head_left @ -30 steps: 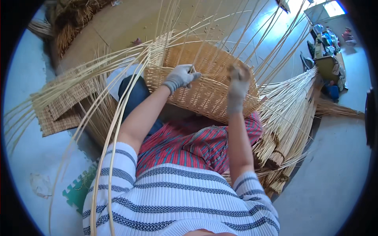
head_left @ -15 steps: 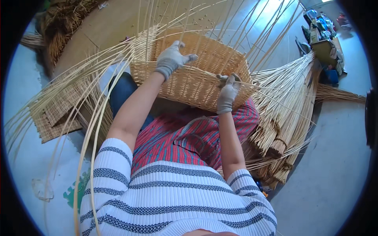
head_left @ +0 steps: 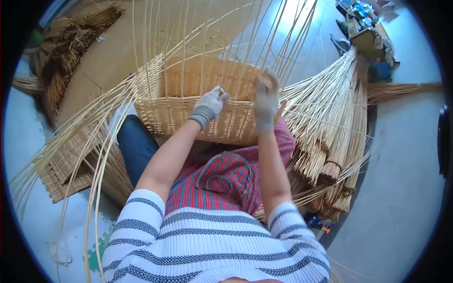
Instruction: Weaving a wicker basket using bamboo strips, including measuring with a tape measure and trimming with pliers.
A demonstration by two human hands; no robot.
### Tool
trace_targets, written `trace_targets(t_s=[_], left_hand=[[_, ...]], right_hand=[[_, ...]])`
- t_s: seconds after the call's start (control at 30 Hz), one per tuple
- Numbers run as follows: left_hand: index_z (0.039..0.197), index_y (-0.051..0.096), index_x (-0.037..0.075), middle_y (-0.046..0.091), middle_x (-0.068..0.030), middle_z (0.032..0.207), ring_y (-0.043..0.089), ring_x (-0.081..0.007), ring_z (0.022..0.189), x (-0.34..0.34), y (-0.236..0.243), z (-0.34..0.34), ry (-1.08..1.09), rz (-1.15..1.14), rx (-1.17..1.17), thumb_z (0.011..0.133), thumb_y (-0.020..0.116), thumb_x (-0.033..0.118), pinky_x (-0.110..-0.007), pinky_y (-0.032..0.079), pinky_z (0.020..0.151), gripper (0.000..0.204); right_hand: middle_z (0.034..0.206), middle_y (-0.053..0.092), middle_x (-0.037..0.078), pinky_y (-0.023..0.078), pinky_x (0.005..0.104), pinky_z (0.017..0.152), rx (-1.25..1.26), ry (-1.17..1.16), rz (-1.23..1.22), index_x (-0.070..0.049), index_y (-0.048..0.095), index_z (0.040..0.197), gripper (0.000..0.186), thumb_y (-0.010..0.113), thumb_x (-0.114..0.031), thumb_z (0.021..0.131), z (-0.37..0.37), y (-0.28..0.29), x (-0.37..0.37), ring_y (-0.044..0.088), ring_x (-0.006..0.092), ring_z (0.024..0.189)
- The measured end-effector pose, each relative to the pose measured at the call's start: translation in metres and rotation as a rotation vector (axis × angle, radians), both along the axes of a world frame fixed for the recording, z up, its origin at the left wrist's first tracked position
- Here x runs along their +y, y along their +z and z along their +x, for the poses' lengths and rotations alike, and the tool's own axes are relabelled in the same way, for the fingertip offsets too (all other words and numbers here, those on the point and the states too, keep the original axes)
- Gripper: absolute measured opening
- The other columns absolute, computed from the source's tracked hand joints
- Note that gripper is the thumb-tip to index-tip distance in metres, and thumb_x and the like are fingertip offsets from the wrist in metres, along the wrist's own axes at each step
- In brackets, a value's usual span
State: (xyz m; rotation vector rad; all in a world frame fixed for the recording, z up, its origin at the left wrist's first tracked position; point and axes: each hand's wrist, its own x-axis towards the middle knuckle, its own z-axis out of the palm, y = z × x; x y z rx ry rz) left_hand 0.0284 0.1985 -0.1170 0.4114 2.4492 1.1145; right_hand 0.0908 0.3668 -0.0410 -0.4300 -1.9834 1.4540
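A rectangular wicker basket [head_left: 188, 123], part woven, rests across my lap, with long pale upright stakes [head_left: 205, 47] rising from its walls. My left hand [head_left: 209, 106], in a grey-white glove, is closed at the middle of the near rim, fingertips pinched together there. Toward the basket's right end is my right hand [head_left: 266, 104], also gloved and raised above the near rim. Motion smears its fingers, so whether it grips a strand cannot be seen. Loose strands [head_left: 80, 123] fan out from the basket's left corner and droop past my left arm.
Big bundles of pale cane [head_left: 332, 137] lie on the floor at right. Brown fibre bundles [head_left: 66, 47] are heaped at the far left, with woven mats [head_left: 66, 165] nearer. A cluttered low table [head_left: 368, 40] stands at the far right. A dark bottle [head_left: 315, 221] is beside my right elbow.
My left hand has slid right along the near rim and closed from spread fingers. My right hand has lifted off the basket's right wall. The view has shifted slightly.
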Motion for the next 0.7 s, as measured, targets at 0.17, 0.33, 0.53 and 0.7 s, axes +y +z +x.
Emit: trace_targets(t_s=[0.17,0.33,0.53,0.7], left_hand=[[0.113,0.066,0.007,0.072,-0.0188,0.095,0.069,-0.035,0.091,0.001,0.008,0.004,0.113,0.006,0.153,0.107,0.06,0.045,-0.043,0.054,0.09,0.039],[0.118,0.064,0.003,0.071,-0.014,0.096,0.071,-0.0278,0.088,-0.005,0.044,0.01,0.083,0.112,-0.049,0.104,0.067,0.025,-0.042,0.057,0.084,0.026],[0.13,0.061,0.003,0.073,-0.0184,0.116,0.074,-0.0311,0.096,0.067,0.055,0.035,0.044,0.423,-0.106,0.107,0.06,0.02,-0.04,0.058,0.08,0.028],[0.127,0.064,0.004,0.073,-0.0247,0.12,0.07,-0.0439,0.106,0.111,0.028,0.03,0.005,0.032,-0.012,0.109,0.05,0.045,-0.053,0.054,0.093,0.047]], right_hand=[[0.125,0.07,0.012,0.059,0.0305,0.084,0.18,0.097,0.191,-0.017,0.034,0.164,0.068,0.057,0.001,0.102,-0.059,0.032,0.009,0.07,0.0166,0.09],[0.105,0.074,0.004,0.057,0.031,0.078,-0.013,-0.075,-0.21,-0.009,0.057,0.135,0.031,0.057,-0.002,0.105,0.087,-0.088,0.092,0.07,0.0146,0.091],[0.115,0.073,0.009,0.059,0.0265,0.08,-0.087,-0.308,-0.5,-0.007,0.06,0.126,0.02,0.062,-0.014,0.108,0.116,-0.049,0.107,0.071,0.0176,0.104],[0.146,0.058,0.019,0.06,0.0363,0.095,-0.026,0.104,0.277,-0.006,0.042,0.156,0.06,0.058,0.004,0.099,-0.025,0.018,0.094,0.067,0.0288,0.123]])
